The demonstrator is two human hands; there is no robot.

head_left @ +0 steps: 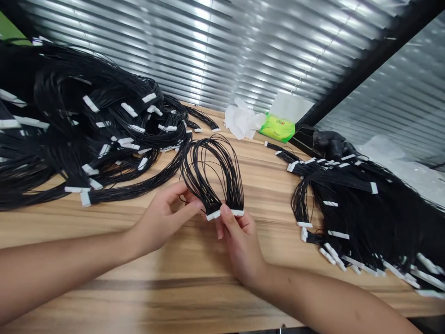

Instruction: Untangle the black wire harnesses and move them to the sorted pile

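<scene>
A black wire harness [231, 174] arches in a loop above the middle of the table, its two white connectors [237, 213] side by side at the near end. My right hand [241, 241] pinches the connectors between thumb and fingers. On the loop's left side, my left hand [170, 213] has its thumb and fingers closed around some of the black wires, close to the left connector. The tips of the left fingers are partly hidden behind the wires.
A big heap of black harnesses with white connectors [104, 120] covers the left of the wooden table [194, 287]. Another pile [361, 204] lies on the right. At the back are a green tissue pack [278, 127] and crumpled white tissue [241, 119], before a corrugated metal wall [222, 55].
</scene>
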